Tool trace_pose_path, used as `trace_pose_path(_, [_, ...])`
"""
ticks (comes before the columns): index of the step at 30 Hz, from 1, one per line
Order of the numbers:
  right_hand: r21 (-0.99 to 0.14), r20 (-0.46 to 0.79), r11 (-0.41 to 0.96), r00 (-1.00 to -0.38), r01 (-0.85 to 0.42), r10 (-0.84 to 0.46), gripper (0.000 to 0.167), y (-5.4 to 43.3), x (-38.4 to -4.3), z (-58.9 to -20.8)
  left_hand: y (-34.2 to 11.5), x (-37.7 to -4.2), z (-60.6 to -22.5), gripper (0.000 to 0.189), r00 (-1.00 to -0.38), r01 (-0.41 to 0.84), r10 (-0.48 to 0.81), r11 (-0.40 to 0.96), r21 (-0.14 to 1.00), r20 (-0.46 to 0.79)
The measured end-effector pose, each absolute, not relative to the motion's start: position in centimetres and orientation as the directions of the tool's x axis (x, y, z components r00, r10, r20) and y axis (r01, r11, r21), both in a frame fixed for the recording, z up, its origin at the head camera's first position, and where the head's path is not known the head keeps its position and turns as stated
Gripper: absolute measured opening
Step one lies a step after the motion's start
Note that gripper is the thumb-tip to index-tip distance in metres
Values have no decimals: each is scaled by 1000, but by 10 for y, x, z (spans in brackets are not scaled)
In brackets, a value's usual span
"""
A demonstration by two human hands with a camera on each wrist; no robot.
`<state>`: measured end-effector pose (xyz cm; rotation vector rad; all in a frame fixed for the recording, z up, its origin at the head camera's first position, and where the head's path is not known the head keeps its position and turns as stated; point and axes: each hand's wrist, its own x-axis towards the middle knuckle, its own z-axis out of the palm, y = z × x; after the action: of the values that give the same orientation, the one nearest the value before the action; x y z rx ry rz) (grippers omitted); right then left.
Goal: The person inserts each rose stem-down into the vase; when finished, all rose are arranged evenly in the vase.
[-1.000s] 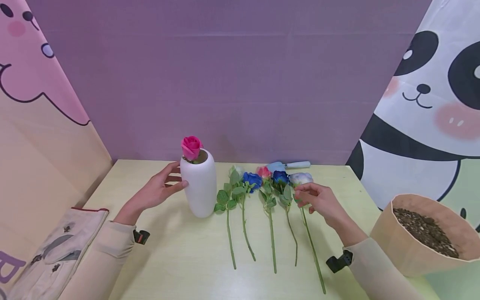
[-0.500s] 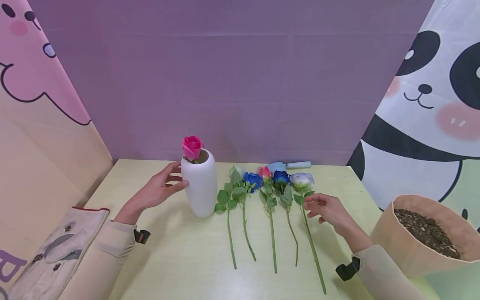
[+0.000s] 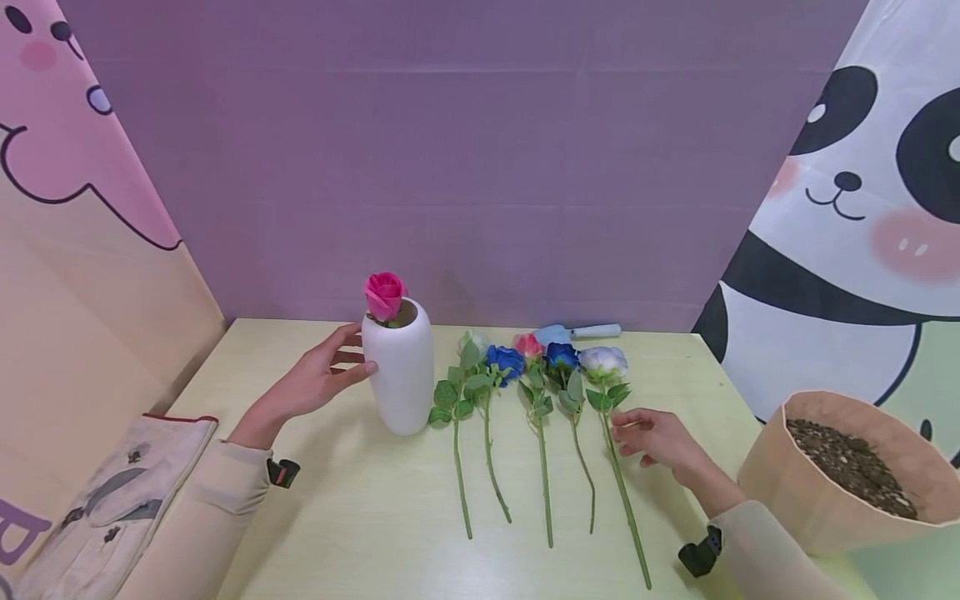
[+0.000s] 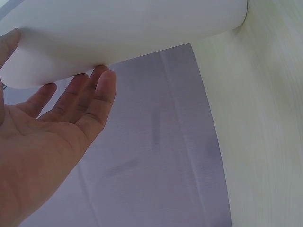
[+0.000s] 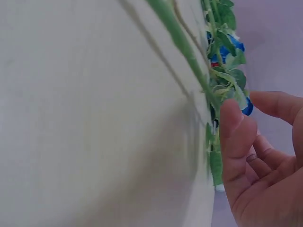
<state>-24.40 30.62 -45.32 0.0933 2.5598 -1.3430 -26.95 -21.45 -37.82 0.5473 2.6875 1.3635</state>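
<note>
Backdrop: one purple cloth [image 3: 480,167] at the far side, a panda panel [image 3: 847,250] at the right. Surface: one pale counter [image 3: 360,517]. Item, white vase [image 3: 402,375], upright left of centre, holding one pink rose [image 3: 384,296], whose stem is hidden inside. Item, your left hand [image 3: 318,379]: fingers spread and gently bent around the vase's left side, fingertips touching it lightly. Item, your right hand [image 3: 660,437]: fingers half-curled, a gap between thumb and forefinger, nothing visibly held; whether they brush the stem you cannot tell from here. Item, lilac flower [image 3: 603,362], rightmost of five laid on the counter, its long green stem [image 3: 628,508] running toward the near side, just beside that hand. Item, dark blue flower [image 3: 561,356], its immediate left neighbour. Item, trowel [image 3: 596,331], behind the heads at the far edge. Item, soil-filled planter [image 3: 795,504], at the right. Hazards, in your judgement: a thin stem lying flat could roll or slip if you pinch off-centre; leaves [image 3: 598,400] could snag on the neighbour if you drag sideways; the tall, narrow vase could tip if you push unevenly with those light fingertips.
</note>
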Motion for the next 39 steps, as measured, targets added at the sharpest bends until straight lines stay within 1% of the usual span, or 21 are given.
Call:
trace_pose_path(18, [-787,-272,590,-960,183,-65,37,305,-244,-473,-214,-270,-378,79,-934,274,345,535,799,89])
trace_pose_path(25, [-777,-287,597,-957,200,-53,35,299,-245,-474,-214,-270,-378,79,-934,277,345,533,800,93])
trace_pose_path(32, [-772,-287,607,-955,187,-71,35,296,-245,-473,-214,-270,-380,79,-932,282,349,539,793,94])
trace_pose_path(39, [-784,-282,596,-955,177,-87,32,294,-246,-474,-215,-270,-380,78,-932,285,349,538,793,98])
